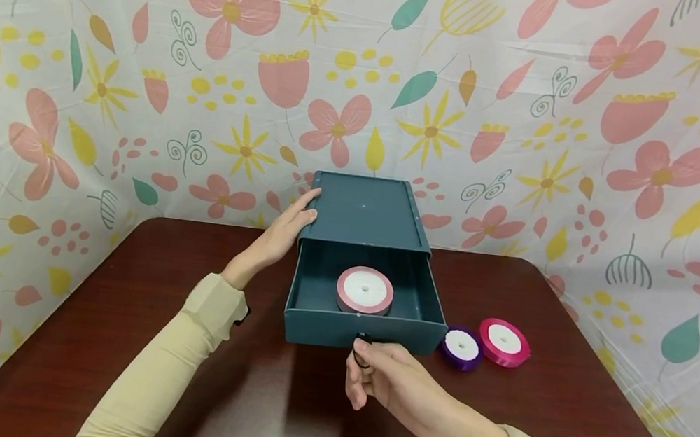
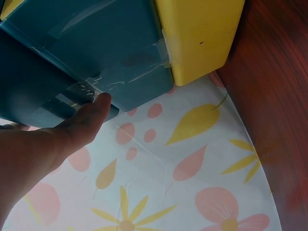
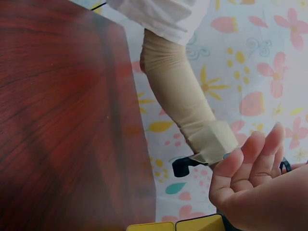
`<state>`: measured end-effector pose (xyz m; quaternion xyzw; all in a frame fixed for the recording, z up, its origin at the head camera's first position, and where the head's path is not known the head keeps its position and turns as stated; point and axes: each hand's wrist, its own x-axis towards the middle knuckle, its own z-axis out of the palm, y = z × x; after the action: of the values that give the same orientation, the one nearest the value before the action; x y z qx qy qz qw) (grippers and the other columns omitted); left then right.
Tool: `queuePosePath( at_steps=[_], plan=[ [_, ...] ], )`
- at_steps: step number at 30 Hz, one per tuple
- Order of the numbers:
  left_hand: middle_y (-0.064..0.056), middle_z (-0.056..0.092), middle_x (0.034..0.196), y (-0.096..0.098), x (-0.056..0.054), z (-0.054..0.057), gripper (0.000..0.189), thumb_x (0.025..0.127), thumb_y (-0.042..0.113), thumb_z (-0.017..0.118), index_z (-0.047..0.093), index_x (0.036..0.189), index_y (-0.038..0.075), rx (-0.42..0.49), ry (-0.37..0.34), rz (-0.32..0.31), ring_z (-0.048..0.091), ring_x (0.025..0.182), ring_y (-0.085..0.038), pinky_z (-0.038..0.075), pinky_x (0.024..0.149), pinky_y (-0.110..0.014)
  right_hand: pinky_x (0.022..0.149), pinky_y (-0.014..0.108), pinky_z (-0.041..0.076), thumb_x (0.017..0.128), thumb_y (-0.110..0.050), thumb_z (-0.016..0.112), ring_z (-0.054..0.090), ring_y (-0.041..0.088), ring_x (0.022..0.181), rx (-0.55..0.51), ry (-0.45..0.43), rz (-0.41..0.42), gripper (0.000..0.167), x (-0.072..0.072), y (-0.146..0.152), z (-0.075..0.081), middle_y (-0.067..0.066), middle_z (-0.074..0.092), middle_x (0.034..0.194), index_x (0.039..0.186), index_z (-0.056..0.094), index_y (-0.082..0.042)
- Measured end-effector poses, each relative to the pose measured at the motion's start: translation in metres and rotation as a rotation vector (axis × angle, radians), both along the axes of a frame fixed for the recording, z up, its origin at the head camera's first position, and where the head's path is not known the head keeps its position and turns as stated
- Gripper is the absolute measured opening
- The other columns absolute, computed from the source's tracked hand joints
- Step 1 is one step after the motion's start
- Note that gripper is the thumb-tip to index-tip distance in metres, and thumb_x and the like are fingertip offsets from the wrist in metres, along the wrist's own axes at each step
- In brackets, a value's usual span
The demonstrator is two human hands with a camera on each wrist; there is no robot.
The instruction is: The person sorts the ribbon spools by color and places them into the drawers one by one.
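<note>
A dark teal box (image 1: 363,209) stands on the table with its front drawer (image 1: 322,330) pulled out. Inside the drawer lies a roll of pale pink ribbon (image 1: 365,287) with a white core. My right hand (image 1: 400,385) pinches the black ring pull (image 1: 363,336) on the drawer front, its other fingers curled below. Against the box's upper left side rests my left hand (image 1: 278,236), fingers stretched along it. In the left wrist view, the thumb touches the teal casing (image 2: 115,57); the other fingers are mostly hidden.
Right of the drawer, a purple ribbon roll (image 1: 461,347) and a bright pink ribbon roll (image 1: 505,342) lie side by side on the dark wooden table (image 1: 194,260). Yellow drawers (image 2: 202,43) show below the teal casing. A flowered cloth (image 1: 497,71) hangs behind.
</note>
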<state>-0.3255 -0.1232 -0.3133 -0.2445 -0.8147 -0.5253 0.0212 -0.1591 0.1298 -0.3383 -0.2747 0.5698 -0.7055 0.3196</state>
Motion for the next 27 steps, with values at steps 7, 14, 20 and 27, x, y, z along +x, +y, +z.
queuePosePath(
  at_steps=[7,14,20,27],
  plan=[
    [-0.003,0.01,0.163,0.0,0.0,0.001,0.056,0.104,0.041,0.029,0.016,0.156,0.025,0.002,0.004,-0.003,0.016,0.149,-0.026,0.016,0.119,-0.053,0.076,0.028,0.048,0.106,-0.028,0.03,0.057,0.01,0.07,0.013,0.0,-0.024,0.04,-0.002,-0.002,0.001,-0.005,0.059,0.067,0.082,0.057,-0.012],
    [-0.002,0.011,0.163,0.0,0.001,-0.001,0.057,0.104,0.042,0.029,0.016,0.156,0.026,-0.004,-0.004,0.002,0.023,0.147,-0.029,0.017,0.119,-0.052,0.074,0.027,0.047,0.106,-0.03,0.033,0.055,0.01,0.066,0.021,-0.023,-0.04,0.039,-0.006,-0.004,0.004,-0.005,0.058,0.064,0.079,0.056,-0.013],
    [-0.002,0.011,0.163,0.001,0.001,-0.002,0.057,0.103,0.041,0.03,0.016,0.156,0.025,-0.003,-0.008,0.006,0.023,0.148,-0.028,0.017,0.12,-0.051,0.072,0.026,0.046,0.106,-0.031,0.033,0.055,0.01,0.065,0.012,-0.021,-0.041,0.04,-0.012,-0.004,0.006,-0.005,0.056,0.064,0.079,0.055,-0.012],
    [0.0,0.01,0.163,0.001,-0.001,0.001,0.057,0.104,0.04,0.029,0.015,0.156,0.024,0.002,-0.006,-0.006,0.016,0.15,-0.025,0.014,0.12,-0.051,0.073,0.026,0.047,0.105,-0.033,0.034,0.056,0.01,0.065,0.017,-0.029,-0.064,0.04,-0.021,-0.003,0.011,-0.005,0.058,0.064,0.08,0.057,-0.012]
  ],
)
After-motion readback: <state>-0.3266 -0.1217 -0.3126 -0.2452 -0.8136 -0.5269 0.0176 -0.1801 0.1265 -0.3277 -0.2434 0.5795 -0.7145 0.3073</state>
